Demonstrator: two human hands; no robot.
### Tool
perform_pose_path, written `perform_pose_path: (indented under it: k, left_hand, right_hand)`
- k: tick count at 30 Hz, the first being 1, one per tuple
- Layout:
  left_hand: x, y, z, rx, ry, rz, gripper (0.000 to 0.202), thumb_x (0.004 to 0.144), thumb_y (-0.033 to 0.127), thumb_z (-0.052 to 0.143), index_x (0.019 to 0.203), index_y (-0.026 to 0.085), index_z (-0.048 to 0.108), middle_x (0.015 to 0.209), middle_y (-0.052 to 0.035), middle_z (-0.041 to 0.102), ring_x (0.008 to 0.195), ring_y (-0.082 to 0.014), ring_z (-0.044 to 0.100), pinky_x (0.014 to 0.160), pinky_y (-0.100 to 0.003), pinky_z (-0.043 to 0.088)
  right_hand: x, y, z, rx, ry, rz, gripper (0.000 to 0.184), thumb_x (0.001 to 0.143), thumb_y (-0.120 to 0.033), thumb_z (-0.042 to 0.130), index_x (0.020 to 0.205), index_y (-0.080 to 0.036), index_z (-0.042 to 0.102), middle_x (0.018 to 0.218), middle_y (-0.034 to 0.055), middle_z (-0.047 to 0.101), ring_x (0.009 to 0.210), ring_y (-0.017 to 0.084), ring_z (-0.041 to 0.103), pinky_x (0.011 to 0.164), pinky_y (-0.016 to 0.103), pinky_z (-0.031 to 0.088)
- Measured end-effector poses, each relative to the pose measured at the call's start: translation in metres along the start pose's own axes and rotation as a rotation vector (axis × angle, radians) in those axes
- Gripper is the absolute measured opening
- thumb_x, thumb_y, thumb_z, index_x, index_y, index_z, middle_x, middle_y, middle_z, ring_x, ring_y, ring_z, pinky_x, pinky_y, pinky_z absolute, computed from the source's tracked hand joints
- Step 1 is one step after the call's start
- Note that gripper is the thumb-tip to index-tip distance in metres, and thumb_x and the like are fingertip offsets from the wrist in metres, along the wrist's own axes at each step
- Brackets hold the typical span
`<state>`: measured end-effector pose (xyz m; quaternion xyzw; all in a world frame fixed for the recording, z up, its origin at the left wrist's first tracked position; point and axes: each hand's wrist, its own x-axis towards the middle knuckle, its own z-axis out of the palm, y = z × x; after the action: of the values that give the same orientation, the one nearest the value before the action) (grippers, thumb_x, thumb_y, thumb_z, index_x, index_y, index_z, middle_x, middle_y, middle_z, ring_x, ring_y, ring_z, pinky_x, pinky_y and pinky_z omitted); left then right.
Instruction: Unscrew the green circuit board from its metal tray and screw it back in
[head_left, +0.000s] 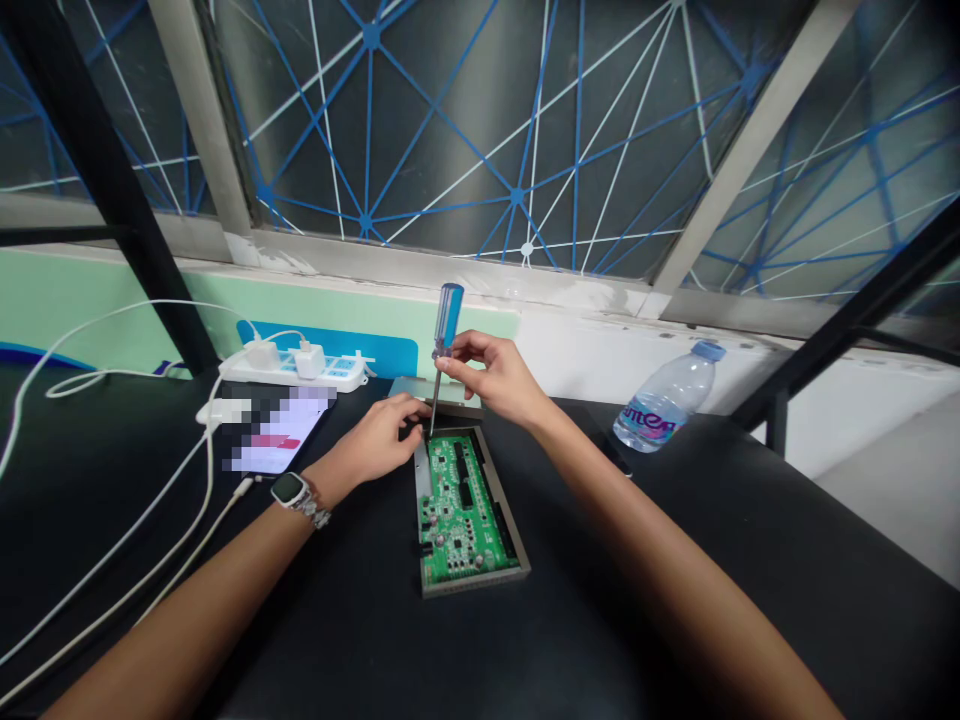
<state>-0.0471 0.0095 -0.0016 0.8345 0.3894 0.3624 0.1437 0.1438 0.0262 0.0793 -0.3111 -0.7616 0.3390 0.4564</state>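
Note:
A green circuit board [457,510] sits in a shallow grey metal tray [476,585] on the black table. My right hand [499,375] pinches a screwdriver [448,318] just below its clear blue handle. The screwdriver stands nearly upright, with its tip down at the board's far left corner. My left hand [386,435] is curled at that same corner, thumb and fingers closed around the tray's edge beside the shaft. The exact contact of its fingertips is partly hidden. Behind the tray lies a flat metal plate [409,387], partly covered by my hands.
To the left lie a phone [289,440] with its screen lit and a white power strip [345,376] with chargers and trailing white cables [169,500]. A clear plastic bottle [667,400] leans at the back right, near a dark object [616,458]. Wall and window stand behind.

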Motion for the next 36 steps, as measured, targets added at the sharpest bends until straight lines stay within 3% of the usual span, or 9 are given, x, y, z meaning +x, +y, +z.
perform_pose_path:
  k: [4,10,27,33,36]
  left_hand:
    - [0.0,-0.002,-0.003,0.002,-0.081,-0.03,0.018,0.083,0.018,0.054,0.087,0.019,0.071,0.086,-0.0057,0.07,0.074,-0.0185,0.065,0.071,-0.029,0.051]
    - [0.001,-0.002,-0.002,0.069,-0.082,-0.057,0.021,0.086,0.019,0.054,0.086,0.019,0.074,0.084,-0.0072,0.072,0.074,-0.0207,0.065,0.069,-0.03,0.048]
    - [0.004,0.004,-0.005,0.155,-0.153,-0.086,0.025,0.086,0.01,0.052,0.093,0.016,0.074,0.095,-0.0091,0.073,0.088,-0.0231,0.067,0.083,-0.034,0.049]
    - [0.002,0.001,-0.004,0.135,-0.159,-0.051,0.021,0.088,0.012,0.053,0.096,0.016,0.072,0.097,-0.0082,0.071,0.089,-0.0217,0.066,0.084,-0.033,0.049]
    - [0.001,-0.002,-0.001,0.121,-0.159,-0.014,0.022,0.089,0.012,0.051,0.098,0.016,0.07,0.1,-0.0074,0.071,0.093,-0.0214,0.066,0.087,-0.033,0.048]
  right_hand:
    - [0.0,0.0,0.002,-0.08,0.057,-0.026,0.023,0.078,-0.037,0.07,0.08,-0.019,0.056,0.076,0.0005,0.059,0.073,0.015,0.057,0.057,0.026,0.047]
    - [-0.002,-0.001,0.008,-0.173,0.149,-0.097,0.021,0.08,-0.035,0.069,0.078,-0.02,0.054,0.073,-0.0003,0.059,0.069,0.014,0.057,0.068,0.029,0.046]
    - [-0.007,-0.006,0.024,-0.187,0.307,-0.034,0.02,0.078,-0.032,0.069,0.076,-0.019,0.053,0.064,-0.0038,0.053,0.061,0.012,0.05,0.064,0.027,0.042]
    - [-0.008,-0.004,0.025,-0.187,0.298,-0.055,0.021,0.08,-0.035,0.067,0.078,-0.02,0.052,0.067,-0.0029,0.055,0.064,0.013,0.054,0.066,0.029,0.045]
    - [-0.009,-0.004,0.023,-0.131,0.229,-0.022,0.025,0.082,-0.04,0.065,0.083,-0.021,0.049,0.077,-0.0014,0.06,0.06,0.012,0.059,0.059,0.027,0.046]
